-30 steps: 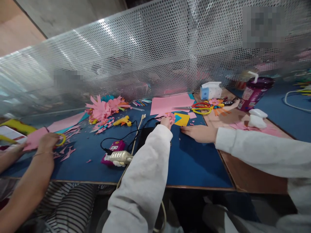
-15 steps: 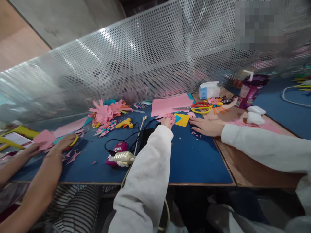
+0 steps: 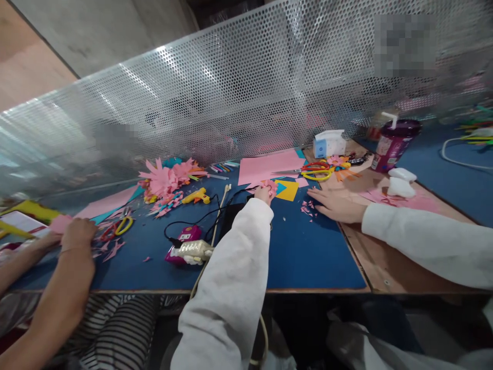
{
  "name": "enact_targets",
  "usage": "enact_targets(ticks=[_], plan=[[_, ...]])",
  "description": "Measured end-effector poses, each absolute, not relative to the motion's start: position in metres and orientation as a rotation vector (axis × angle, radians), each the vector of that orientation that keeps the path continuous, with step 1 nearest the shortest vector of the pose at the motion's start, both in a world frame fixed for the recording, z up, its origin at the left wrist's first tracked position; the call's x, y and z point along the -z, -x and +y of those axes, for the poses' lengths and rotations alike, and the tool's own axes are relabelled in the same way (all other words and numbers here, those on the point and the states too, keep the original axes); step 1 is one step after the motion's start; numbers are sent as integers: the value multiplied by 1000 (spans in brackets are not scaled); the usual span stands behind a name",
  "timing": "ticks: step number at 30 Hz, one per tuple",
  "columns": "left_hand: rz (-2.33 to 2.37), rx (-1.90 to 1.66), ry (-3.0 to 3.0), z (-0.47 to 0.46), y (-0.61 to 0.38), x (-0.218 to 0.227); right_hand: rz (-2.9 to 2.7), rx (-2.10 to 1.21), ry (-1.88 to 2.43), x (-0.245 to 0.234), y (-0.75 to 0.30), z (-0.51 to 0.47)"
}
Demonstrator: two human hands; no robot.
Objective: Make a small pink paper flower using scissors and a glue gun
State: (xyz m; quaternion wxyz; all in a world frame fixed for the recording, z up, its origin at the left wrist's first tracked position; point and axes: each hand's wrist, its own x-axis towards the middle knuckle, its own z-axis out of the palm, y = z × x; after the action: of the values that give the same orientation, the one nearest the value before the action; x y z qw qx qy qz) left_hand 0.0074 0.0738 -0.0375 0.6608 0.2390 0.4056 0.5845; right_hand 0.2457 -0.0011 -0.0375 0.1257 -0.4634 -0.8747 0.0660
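My left hand is closed on a small pink paper piece that looks like a folded flower. Just right of it lie a yellow paper square and a blue paper piece. My right hand rests on the table with its fingers stretched out, beside tiny pink paper scraps, and seems to hold nothing. Behind my hands are a large pink paper sheet and scissors with red and yellow handles.
A yellow glue gun, paper flowers and a power strip with plug sit to the left. A co-worker's hands hold pink paper near other scissors. A purple cup and tissue box stand at right.
My right hand has moved right, away from the yellow square, uncovering more pink scraps. My left hand stays on the paper piece. The co-worker has let go of their scissors.
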Motion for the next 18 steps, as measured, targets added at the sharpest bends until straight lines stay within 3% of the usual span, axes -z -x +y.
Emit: enact_targets(ticks=[14, 18], plan=[[1013, -1321, -669, 63, -12, 28, -2722, -274, 980, 22, -218, -19], [1017, -1313, -652, 61, -14, 28, -2628, -226, 1074, 18, -234, -10]])
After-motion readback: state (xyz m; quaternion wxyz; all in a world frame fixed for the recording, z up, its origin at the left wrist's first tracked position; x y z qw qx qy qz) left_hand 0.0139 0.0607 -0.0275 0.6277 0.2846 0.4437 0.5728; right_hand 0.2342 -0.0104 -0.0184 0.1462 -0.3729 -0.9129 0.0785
